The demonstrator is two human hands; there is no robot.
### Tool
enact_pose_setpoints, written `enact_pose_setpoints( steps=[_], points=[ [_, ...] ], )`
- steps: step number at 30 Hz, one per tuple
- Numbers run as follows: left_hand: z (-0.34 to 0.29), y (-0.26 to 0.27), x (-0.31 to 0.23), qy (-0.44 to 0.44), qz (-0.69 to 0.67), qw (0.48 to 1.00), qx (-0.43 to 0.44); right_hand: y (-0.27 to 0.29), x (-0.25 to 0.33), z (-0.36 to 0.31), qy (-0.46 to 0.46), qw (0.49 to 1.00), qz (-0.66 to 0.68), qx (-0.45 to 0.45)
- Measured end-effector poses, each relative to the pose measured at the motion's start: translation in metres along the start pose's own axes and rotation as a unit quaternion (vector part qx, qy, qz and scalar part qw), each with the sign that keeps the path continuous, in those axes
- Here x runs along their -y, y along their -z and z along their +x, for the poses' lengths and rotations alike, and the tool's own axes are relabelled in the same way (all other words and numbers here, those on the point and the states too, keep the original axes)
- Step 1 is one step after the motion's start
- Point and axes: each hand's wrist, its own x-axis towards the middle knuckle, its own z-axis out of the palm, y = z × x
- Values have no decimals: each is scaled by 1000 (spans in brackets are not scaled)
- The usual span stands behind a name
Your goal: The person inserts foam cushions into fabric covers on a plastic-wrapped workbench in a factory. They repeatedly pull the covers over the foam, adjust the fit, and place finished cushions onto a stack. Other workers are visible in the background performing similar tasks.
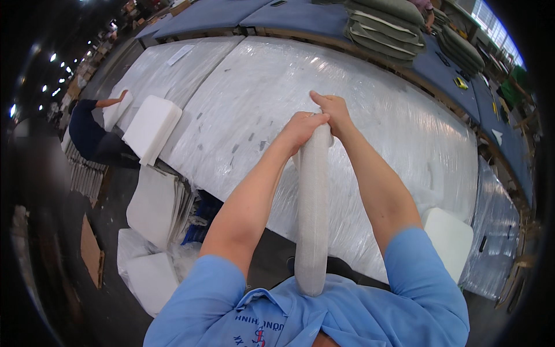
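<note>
A light grey fabric-covered cushion stands on edge in front of me, its near end close to my chest. At its far end my left hand is closed on the cushion, the thumb pointing right. Beside it my right hand grips the same end from the right, its thumb raised and its other fingers partly hidden. Beneath both hands spreads a wide table covered in clear plastic film.
White foam pads are stacked at the table's left corner, near a co-worker handling another pad. Several white sheets lie lower left. A white pad sits at right. Blue-topped tables bear folded grey-green cushions at the back.
</note>
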Motion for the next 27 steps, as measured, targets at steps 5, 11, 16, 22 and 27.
enact_pose_setpoints(
  steps=[5,11,16,22,27],
  points=[
    [16,4,-7,38,17,999,-2,29,-2,-17,118,983,-70,-125],
    [13,26,27,21,-260,958,122,38,0,-99,219,967,24,-130],
    [5,34,34,-36,-164,970,175,3,-3,-199,196,980,-39,-7],
    [15,12,10,-39,-62,994,82,1,-2,-202,219,962,-155,51],
    [37,-5,-4,-21,44,996,75,7,0,-201,154,979,-129,36]
  ],
)
